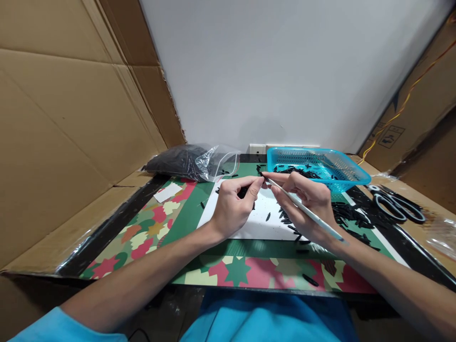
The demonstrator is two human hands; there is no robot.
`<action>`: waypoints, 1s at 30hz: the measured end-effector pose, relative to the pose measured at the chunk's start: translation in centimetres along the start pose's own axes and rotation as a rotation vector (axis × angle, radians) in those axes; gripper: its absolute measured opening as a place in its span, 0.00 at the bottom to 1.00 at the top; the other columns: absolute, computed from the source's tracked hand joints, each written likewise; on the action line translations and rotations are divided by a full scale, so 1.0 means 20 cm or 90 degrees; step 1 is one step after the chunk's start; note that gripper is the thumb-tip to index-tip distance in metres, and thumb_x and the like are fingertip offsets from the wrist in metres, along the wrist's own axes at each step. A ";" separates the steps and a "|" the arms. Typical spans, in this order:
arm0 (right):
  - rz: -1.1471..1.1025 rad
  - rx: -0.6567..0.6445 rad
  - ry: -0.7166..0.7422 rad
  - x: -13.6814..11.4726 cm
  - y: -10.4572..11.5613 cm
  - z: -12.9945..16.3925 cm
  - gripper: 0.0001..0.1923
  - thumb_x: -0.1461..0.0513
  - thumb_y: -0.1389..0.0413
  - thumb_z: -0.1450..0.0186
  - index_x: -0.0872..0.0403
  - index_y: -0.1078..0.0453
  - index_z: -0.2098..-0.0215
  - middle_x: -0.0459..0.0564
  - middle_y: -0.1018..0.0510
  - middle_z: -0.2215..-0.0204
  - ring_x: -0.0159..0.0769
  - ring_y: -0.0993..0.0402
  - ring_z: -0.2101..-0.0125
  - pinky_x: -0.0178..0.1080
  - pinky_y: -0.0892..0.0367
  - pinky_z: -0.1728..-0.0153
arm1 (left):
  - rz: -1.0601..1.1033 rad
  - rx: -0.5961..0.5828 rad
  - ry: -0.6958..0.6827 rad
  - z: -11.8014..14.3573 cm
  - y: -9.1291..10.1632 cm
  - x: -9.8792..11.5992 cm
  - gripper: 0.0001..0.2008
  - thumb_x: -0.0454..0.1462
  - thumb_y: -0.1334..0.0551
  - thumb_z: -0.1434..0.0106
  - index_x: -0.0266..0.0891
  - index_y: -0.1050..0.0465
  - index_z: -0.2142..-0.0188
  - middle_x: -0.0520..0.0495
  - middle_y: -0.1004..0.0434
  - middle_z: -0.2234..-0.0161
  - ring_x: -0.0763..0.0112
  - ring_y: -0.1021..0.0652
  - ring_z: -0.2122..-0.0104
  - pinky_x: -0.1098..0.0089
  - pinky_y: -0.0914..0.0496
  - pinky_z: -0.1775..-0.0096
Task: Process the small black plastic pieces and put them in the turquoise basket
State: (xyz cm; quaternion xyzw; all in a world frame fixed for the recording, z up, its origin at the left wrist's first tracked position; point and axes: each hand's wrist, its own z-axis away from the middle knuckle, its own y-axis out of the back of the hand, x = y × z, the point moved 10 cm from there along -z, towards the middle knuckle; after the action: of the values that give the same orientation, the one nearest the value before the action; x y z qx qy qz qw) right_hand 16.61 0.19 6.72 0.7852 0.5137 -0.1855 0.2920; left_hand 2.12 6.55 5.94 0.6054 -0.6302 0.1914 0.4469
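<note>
My left hand (237, 204) is closed, thumb and forefinger pinching a small black piece (262, 175) at their tips. My right hand (308, 199) grips a slim white pen-like tool (302, 208), its tip meeting that black piece and its tail resting toward my right wrist. Both hands hover over a white sheet (210, 219) on the table. Many thin black pieces (285, 216) lie scattered on the sheet, partly hidden behind my right hand. More of them form a pile (351, 216) to the right of that hand.
A blue plastic basket (361, 178) with black pieces stands behind my right hand. At back left lies a clear zip bag (178, 159) full of dark pieces. Black-handled scissors (395, 204) rest at right. Cardboard (64, 118) walls the left; a white wall (270, 71) stands behind.
</note>
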 end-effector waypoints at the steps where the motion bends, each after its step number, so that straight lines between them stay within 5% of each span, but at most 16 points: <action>1: 0.000 0.010 -0.004 0.00 0.00 0.00 0.05 0.61 0.40 0.27 0.50 0.25 0.62 0.53 0.12 0.53 0.36 0.18 0.69 0.41 0.24 0.68 | -0.006 0.001 -0.001 0.00 0.00 0.00 0.16 0.45 0.36 0.29 0.38 0.18 0.69 0.53 0.33 0.82 0.75 0.34 0.81 0.73 0.41 0.77; 12: 0.001 0.003 -0.052 0.04 -0.02 0.01 0.05 0.59 0.40 0.26 0.50 0.22 0.58 0.51 0.13 0.60 0.34 0.21 0.73 0.37 0.25 0.75 | -0.034 -0.019 -0.012 -0.01 -0.02 -0.01 0.19 0.45 0.37 0.28 0.38 0.21 0.73 0.53 0.33 0.81 0.74 0.35 0.79 0.72 0.41 0.75; 16: 0.024 -0.008 -0.026 0.02 -0.03 0.02 0.07 0.61 0.42 0.25 0.50 0.22 0.59 0.53 0.13 0.53 0.37 0.16 0.65 0.32 0.30 0.81 | -0.074 -0.023 -0.031 -0.01 -0.02 -0.01 0.21 0.44 0.39 0.26 0.38 0.23 0.75 0.53 0.33 0.80 0.74 0.34 0.78 0.71 0.40 0.73; 22: 0.115 -0.020 0.079 -0.03 -0.06 0.04 0.09 0.65 0.46 0.24 0.48 0.25 0.53 0.53 0.15 0.48 0.42 0.14 0.53 0.42 0.18 0.56 | -0.054 -0.030 -0.005 0.00 -0.03 -0.04 0.18 0.45 0.38 0.27 0.38 0.19 0.69 0.52 0.30 0.79 0.73 0.30 0.77 0.71 0.37 0.72; 30: 0.183 -0.071 0.121 0.02 -0.13 0.07 0.09 0.69 0.49 0.25 0.50 0.32 0.60 0.61 0.20 0.42 0.44 0.18 0.46 0.45 0.21 0.48 | 0.020 -0.049 0.091 -0.01 -0.06 -0.10 0.21 0.47 0.38 0.28 0.37 0.26 0.74 0.54 0.37 0.80 0.76 0.34 0.81 0.73 0.39 0.77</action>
State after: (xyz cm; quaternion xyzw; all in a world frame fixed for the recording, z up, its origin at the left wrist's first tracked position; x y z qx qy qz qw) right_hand 14.50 0.35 4.76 0.8471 0.4309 -0.0380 0.3089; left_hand 3.03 7.62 4.00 0.5624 -0.6131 0.2166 0.5108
